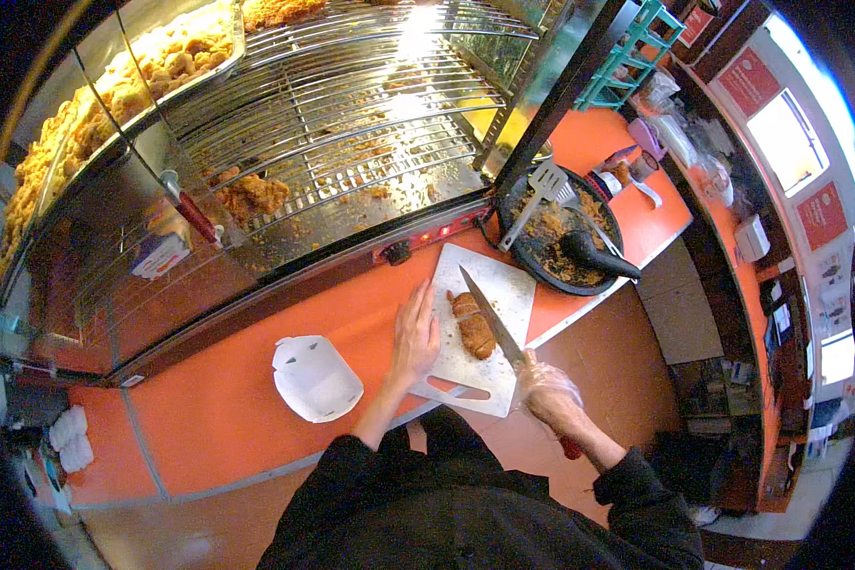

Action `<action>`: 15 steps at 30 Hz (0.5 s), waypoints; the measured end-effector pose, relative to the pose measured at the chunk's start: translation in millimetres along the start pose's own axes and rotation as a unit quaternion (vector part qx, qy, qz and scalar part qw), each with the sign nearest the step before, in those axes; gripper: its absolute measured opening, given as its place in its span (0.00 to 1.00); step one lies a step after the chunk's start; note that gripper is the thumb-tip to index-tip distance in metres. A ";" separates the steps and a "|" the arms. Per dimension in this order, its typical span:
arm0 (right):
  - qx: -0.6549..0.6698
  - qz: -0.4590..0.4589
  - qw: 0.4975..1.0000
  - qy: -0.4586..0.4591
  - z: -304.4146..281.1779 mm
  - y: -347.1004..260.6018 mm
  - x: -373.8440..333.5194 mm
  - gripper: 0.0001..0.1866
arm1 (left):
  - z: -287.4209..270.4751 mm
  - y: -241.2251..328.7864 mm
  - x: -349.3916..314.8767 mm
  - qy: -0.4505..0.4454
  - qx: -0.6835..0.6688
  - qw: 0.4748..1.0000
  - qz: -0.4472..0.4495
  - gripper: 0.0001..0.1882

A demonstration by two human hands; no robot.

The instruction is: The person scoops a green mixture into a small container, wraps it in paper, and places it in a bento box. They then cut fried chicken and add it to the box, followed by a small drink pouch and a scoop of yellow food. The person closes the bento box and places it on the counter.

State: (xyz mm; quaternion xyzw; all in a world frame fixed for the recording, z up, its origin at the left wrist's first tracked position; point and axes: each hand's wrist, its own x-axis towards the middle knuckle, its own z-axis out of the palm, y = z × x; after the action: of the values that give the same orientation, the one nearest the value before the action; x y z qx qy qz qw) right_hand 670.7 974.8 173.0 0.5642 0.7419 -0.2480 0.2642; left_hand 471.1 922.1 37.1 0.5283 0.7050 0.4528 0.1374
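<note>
A breaded fried cutlet (473, 328) lies on a white cutting board (503, 394), with cut lines visible near its far end. My right hand (549, 389), in a clear plastic glove, grips a large kitchen knife (489, 313). Its blade slants up and to the left, along the right side of the cutlet. Bare and with fingers stretched out, my left hand (416, 332) rests at the board's left edge and holds nothing. To the left of that hand, a white paper food box (318, 380) stands unfolded on the orange counter (218, 418).
A lit warming cabinet (351, 142) with wire racks and fried pieces spans the far side. Beyond the board, to the right, a black pan (606, 277) holds crumbs, a slotted spatula (544, 185) and a black-handled tool. The counter's near edge runs just before me.
</note>
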 end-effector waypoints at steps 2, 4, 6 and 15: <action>0.016 -0.016 1.000 -0.002 5.4 -6.6 2.4 0.23 | 17.2 -9.3 28.8 -0.014 -0.024 1.000 0.004 0.26; 0.030 -0.017 0.999 0.000 9.3 -12.2 7.9 0.23 | 31.3 -15.1 45.1 -0.025 -0.081 0.996 0.020 0.25; 0.061 0.025 0.998 0.002 11.6 -13.5 11.3 0.21 | 39.4 -19.6 53.5 -0.049 -0.109 0.992 0.029 0.23; 0.055 -0.017 0.997 -0.042 4.5 -12.5 8.1 0.20 | 39.6 -23.9 53.4 -0.058 -0.088 0.991 0.081 0.21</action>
State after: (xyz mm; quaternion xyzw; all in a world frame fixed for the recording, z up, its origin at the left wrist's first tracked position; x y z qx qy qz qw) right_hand 657.3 974.5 165.1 0.5543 0.7247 -0.3162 0.2598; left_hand 461.3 987.3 11.7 0.5948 0.6082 0.4912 0.1870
